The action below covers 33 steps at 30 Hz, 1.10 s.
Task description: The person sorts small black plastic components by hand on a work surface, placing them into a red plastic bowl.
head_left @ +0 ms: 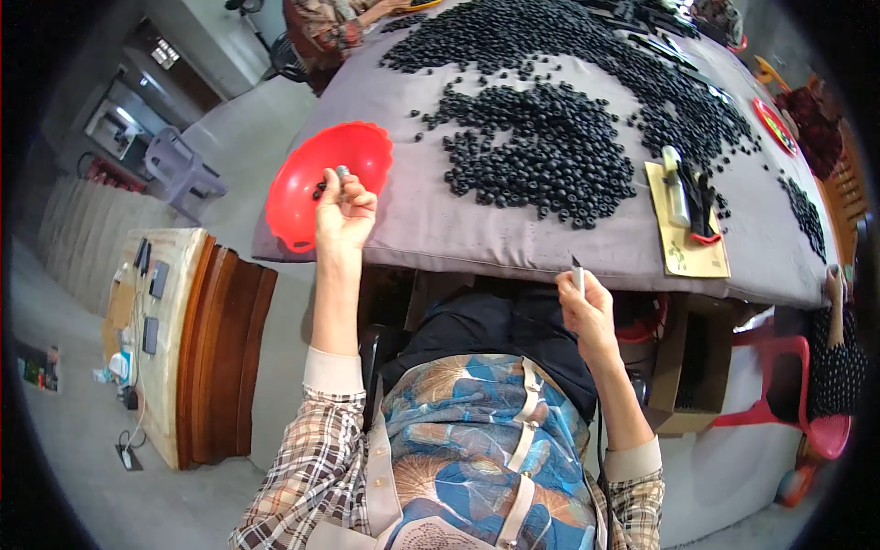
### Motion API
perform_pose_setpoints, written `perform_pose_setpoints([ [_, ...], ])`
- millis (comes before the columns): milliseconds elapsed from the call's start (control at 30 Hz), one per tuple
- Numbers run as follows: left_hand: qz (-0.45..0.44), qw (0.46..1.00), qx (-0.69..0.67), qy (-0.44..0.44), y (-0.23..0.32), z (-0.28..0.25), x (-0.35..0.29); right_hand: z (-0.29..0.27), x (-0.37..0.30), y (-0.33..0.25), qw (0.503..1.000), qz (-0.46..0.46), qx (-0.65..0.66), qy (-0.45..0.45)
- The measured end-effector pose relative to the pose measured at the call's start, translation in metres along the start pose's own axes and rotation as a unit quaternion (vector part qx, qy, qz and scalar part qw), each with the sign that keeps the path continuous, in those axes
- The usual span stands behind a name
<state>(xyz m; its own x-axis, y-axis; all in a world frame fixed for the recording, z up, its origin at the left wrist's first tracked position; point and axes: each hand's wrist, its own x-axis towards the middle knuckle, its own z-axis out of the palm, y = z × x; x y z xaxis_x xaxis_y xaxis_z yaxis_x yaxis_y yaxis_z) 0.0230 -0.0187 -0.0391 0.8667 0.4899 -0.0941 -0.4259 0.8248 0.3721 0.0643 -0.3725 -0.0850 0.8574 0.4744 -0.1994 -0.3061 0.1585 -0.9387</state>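
My left hand (345, 215) is over the near side of a red scalloped bowl (291, 197), palm up with its fingers curled in. A small greyish tip shows at the fingers, and whether it is a held piece or a finger cover I cannot make out. A few small black pieces (319, 191) lie in the bowl beside the hand. At the table's front edge, my right hand (588, 316) is closed around a small knife (577, 275) with a pale handle, its dark blade pointing up. Beyond it lies a pile of small round black parts (541, 151), some with a hole in the middle.
A larger heap of black parts (513, 37) covers the far side of the grey cloth-covered table (412, 229). To the right, a clear tube (676, 188) and a black item lie on yellow card (683, 252). Other people sit around the table. Beneath it stands a cardboard box (692, 367).
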Motion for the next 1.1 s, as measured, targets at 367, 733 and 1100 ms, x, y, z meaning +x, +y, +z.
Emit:
perform_pose_setpoints([
  [367, 0.076, 0.774, 0.618, -0.120, -0.168, 0.018, -0.001, -0.001, 0.000, 0.004, 1.000, -0.005, -0.005, 0.011],
  [733, 0.267, 0.480, 0.817, -0.178, -0.221, 0.028, 0.008, -0.005, 0.004, 0.008, 0.998, -0.033, -0.043, 0.022],
  [1100, 0.330, 0.478, 0.774, -0.252, -0.215, 0.011, -0.008, -0.005, 0.002, 0.006, 0.998, -0.045, -0.036, 0.019],
])
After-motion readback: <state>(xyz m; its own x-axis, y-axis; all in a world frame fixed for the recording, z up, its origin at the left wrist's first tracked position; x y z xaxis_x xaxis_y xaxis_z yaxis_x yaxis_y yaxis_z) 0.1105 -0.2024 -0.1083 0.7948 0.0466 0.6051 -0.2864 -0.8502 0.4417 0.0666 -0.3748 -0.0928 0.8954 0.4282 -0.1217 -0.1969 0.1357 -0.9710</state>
